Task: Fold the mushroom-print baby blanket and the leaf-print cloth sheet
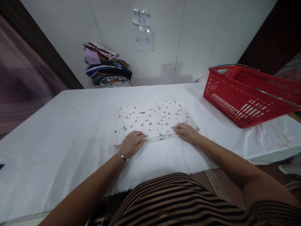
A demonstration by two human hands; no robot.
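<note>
A folded white cloth [154, 119] with small grey and pink prints lies flat in the middle of the white table [70, 125]. My left hand [132, 143], with a bracelet at the wrist, rests on the cloth's near edge on the left, fingers curled over the hem. On the same near edge, further right, lies my right hand [187, 132], fingers pressed on the fabric. Whether either hand pinches the edge or only presses it is unclear.
A red plastic basket [244, 94] with metal handles stands at the table's right edge. A pile of folded clothes [107, 67] sits at the back against the white wall, under taped paper notes [141, 18].
</note>
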